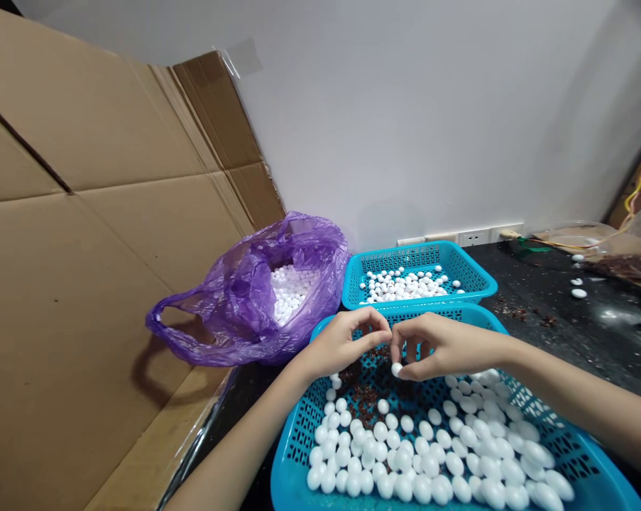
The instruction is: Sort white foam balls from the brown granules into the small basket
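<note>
Over the near blue plastic basket (299,419), both of my hands meet almost fingertip to fingertip. My right hand (440,345) pinches one small white egg-shaped piece (397,370) between thumb and fingers. Thumb and forefinger of my left hand (346,341) are pressed together; whatever they hold, if anything, is too small or hidden. Below them the basket bears many loose white egg-shaped pieces (429,465), heaped at the near side and right. Dark brown crumbly bits (365,404) lie on its perforated bottom under my hands.
Behind stands a second blue basket (483,284) with more white pieces. To its left an open purple plastic bag (235,333) holds many white pieces. Cardboard (112,284) walls the left side. On the black table (559,333) lie stray white pieces, brown crumbs and a cable (554,245).
</note>
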`<state>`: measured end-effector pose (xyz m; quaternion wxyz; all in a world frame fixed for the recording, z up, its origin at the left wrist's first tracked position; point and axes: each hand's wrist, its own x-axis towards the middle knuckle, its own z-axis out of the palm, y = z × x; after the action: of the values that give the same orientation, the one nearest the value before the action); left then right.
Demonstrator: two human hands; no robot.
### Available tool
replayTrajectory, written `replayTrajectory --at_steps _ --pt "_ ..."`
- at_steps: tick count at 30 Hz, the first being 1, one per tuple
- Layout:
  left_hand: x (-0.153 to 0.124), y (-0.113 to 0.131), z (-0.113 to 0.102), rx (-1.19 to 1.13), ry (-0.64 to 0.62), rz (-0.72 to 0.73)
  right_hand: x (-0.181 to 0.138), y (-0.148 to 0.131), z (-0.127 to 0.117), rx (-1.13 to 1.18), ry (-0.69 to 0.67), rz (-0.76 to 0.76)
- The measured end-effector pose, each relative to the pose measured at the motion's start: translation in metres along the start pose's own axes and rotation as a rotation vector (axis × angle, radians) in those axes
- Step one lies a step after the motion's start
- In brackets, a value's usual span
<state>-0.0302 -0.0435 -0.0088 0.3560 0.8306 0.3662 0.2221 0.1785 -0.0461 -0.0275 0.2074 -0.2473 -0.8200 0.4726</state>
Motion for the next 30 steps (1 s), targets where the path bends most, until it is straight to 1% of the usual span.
replayTrajectory --at_steps 3,7,10,18,24,30 --pt "0.000 -0.001 -0.001 -0.147 0.074 0.004 0.003 0.002 0.000 0.165 0.102 -0.054" --pt "0.001 -0.005 -0.004 -0.268 0.084 0.053 0.008 0.001 0.000 0.353 0.238 -0.092" --pt "0.001 -0.009 -0.005 -0.336 0.081 0.064 0.009 -0.001 -0.001 0.418 0.293 -0.103" --pt "0.000 -0.010 -0.006 -0.360 0.088 0.032 0.007 -0.002 -0.002 0.357 0.298 -0.115" --pt "-0.001 -0.006 -0.005 -0.361 0.093 0.019 0.008 -0.001 -0.001 0.414 0.351 -0.148" --pt "-0.001 -0.005 -0.004 -0.351 0.112 0.005 0.009 0.001 0.000 0.482 0.338 -0.130"
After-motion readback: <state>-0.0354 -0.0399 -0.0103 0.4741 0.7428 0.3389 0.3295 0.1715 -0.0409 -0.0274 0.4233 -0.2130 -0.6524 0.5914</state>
